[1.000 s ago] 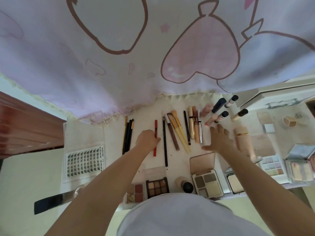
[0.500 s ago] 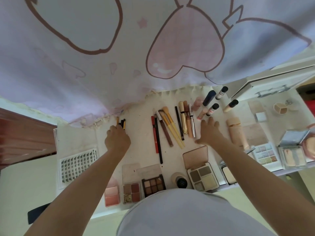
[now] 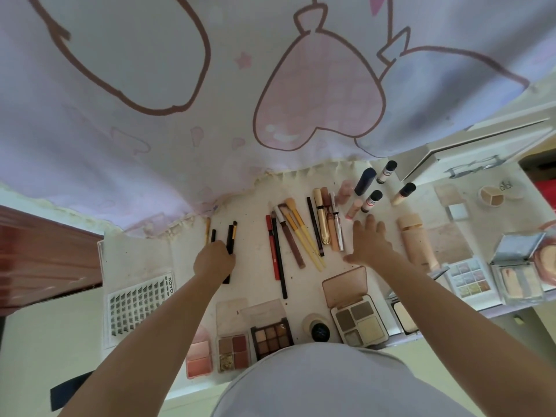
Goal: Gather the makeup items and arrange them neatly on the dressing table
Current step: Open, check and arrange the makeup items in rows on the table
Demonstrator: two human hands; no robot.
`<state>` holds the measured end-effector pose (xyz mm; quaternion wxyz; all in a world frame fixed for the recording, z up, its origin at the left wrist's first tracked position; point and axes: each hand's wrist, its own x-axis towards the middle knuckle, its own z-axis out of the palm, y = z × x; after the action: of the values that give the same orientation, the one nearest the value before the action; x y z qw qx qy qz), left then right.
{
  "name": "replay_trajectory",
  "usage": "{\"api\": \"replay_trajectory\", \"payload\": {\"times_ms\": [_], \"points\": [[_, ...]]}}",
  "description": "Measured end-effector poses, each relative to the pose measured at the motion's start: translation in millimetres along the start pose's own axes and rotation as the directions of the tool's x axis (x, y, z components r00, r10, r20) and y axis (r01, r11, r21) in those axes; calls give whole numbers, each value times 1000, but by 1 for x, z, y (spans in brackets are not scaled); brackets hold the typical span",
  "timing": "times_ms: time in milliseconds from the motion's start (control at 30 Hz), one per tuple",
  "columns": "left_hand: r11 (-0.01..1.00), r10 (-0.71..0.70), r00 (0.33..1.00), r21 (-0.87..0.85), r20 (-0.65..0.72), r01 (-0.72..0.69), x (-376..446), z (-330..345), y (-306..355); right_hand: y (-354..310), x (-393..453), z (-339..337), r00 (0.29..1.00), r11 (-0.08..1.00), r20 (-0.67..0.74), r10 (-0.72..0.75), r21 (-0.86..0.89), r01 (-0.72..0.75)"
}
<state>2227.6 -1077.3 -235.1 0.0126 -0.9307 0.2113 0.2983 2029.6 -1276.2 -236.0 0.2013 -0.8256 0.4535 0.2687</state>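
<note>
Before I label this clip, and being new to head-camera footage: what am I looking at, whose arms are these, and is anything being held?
There is no machine here. One wide camera on a person's head looks down, so both bare arms reach away from the bottom of the picture. The left hand is closed around a bunch of dark pencils. The right hand lies open and flat on the dressing table, holding nothing. Between them lie more pencils and yellow-handled brushes; open eyeshadow palettes line the near edge, a lash tray sits left, and a printed curtain hangs behind.
</note>
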Motion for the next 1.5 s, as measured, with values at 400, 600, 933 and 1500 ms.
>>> {"api": "replay_trajectory", "payload": {"times_ms": [400, 600, 933, 1500], "points": [[982, 81, 990, -182, 119, -58, -1, 16, 40, 4, 2, 2, 1000, 999, 26, 5, -34, -4], [964, 110, 994, -240, -28, -113, -14, 5, 25, 5, 2, -4, 998, 997, 61, -18, -70, 22], [785, 554, 806, -190, -207, -589, -46, -30, 35, -42, -56, -60, 911, 841, -147, -385, 351, 412], [764, 550, 780, -196, -298, -614, -70, -126, 25, -28, -83, -137, 916, 162, -397, 53, 909, 384]]}}
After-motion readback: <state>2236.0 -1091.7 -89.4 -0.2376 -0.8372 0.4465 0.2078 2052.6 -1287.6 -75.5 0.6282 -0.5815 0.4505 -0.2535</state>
